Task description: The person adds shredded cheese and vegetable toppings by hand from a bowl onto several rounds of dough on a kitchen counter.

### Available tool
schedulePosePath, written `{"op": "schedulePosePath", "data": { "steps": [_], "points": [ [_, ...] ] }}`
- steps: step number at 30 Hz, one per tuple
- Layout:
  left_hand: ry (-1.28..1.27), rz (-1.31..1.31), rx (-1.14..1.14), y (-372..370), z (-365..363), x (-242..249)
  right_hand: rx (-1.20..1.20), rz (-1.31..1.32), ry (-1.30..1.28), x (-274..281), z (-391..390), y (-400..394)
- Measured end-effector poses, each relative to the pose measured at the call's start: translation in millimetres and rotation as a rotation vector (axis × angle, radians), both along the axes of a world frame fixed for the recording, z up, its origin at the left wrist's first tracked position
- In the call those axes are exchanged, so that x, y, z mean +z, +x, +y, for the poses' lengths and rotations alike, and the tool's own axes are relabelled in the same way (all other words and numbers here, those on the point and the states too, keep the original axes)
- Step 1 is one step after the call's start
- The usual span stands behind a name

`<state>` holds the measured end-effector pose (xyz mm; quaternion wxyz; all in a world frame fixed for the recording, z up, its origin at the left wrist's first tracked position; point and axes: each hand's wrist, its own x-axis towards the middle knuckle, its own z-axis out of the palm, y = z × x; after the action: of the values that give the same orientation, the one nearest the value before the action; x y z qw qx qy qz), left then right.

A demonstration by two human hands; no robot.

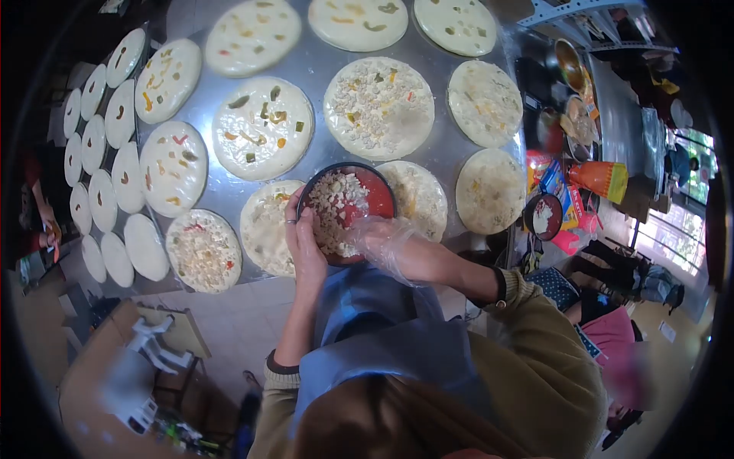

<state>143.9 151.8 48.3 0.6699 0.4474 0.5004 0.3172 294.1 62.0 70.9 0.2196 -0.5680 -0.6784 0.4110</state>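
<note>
My left hand [306,249] grips the left side of a round bowl [380,200] with a dark rim and red inside. Crumbled white topping [336,195] lies mostly in the bowl's left half. A clear plastic glove covers my right hand [390,246], whose fingers are drawn together at the crumbles; the fingertips are partly hidden. Beneath and beside the bowl are round flat dough bases [267,229], some strewn with crumbles and pepper pieces. Just beyond the bowl, another dough base [378,107] carries crumbles over its surface.
Several more dough bases with pepper strips [264,126] cover the metal table [210,172]. At the right stand a second bowl of white crumbles [544,217], an orange packet [600,180] and metal bowls [567,61]. Other people are at the far left and right.
</note>
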Motion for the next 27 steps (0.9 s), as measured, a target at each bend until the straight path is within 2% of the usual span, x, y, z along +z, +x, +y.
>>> {"op": "schedulePosePath", "data": {
  "steps": [4,7,10,13,16,17,20,21,23,24,26,27],
  "points": [
    [0.018,0.013,-0.048,-22,11,3,-0.086,0.072,0.031,9,5,-28],
    [-0.004,0.002,-0.088,-34,19,15,-0.177,0.031,0.113,17,3,-55],
    [0.031,0.042,-0.113,-53,23,7,-0.145,-0.025,-0.053,16,11,-76],
    [0.115,0.065,-0.218,-69,38,3,-0.285,-0.013,0.089,16,16,-91],
    [0.181,0.089,-0.309,-79,53,1,-0.492,0.186,0.062,13,36,-92],
    [0.2,0.1,-0.338,-80,56,0,-0.618,0.443,-0.096,26,40,-88],
    [0.101,0.078,-0.341,-77,60,3,-0.677,0.538,-0.177,29,44,-64],
    [-0.043,0.107,-0.306,-80,58,-15,-0.718,0.635,-0.16,30,44,-53],
    [-0.128,0.011,-0.272,-77,57,-27,-0.791,0.829,-0.126,29,41,-25],
    [-0.171,-0.035,-0.252,-75,57,-31,-0.738,0.6,0.021,27,37,-6],
    [-0.188,0.011,-0.231,-79,54,-33,-0.792,0.426,0.102,11,29,33],
    [-0.196,0.035,-0.22,-81,54,-35,-0.908,0.481,0.04,-11,23,50]
  ]
}}
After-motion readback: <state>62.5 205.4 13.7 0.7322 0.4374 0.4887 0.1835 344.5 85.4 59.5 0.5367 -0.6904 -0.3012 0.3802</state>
